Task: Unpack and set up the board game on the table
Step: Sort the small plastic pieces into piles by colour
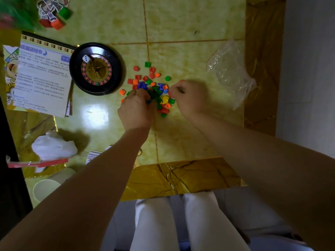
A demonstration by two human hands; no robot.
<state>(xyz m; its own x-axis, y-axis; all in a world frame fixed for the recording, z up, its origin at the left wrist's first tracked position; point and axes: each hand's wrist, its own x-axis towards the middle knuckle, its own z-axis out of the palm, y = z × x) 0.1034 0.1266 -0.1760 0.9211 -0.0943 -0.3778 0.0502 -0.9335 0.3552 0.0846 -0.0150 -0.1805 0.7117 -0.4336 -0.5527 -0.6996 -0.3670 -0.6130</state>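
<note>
A pile of small plastic game pieces point(151, 82) in red, orange, green, blue and yellow lies on the green tabletop point(181, 24). My left hand point(136, 107) has its fingers curled down into the near left side of the pile, with a blue piece at its fingertips. Curled at the pile's right edge, my right hand point(188, 96) pinches a small green piece. A black roulette wheel point(97, 68) with a white die point(86, 59) on it sits left of the pile.
An empty clear plastic bag point(230, 69) lies right of the pile. A rules sheet point(42, 78) is at the left, cardboard character standees on coloured bases point(54, 13) at the far left. Tissue point(53, 146), cards point(94, 154) and a white cup point(45, 190) sit near left.
</note>
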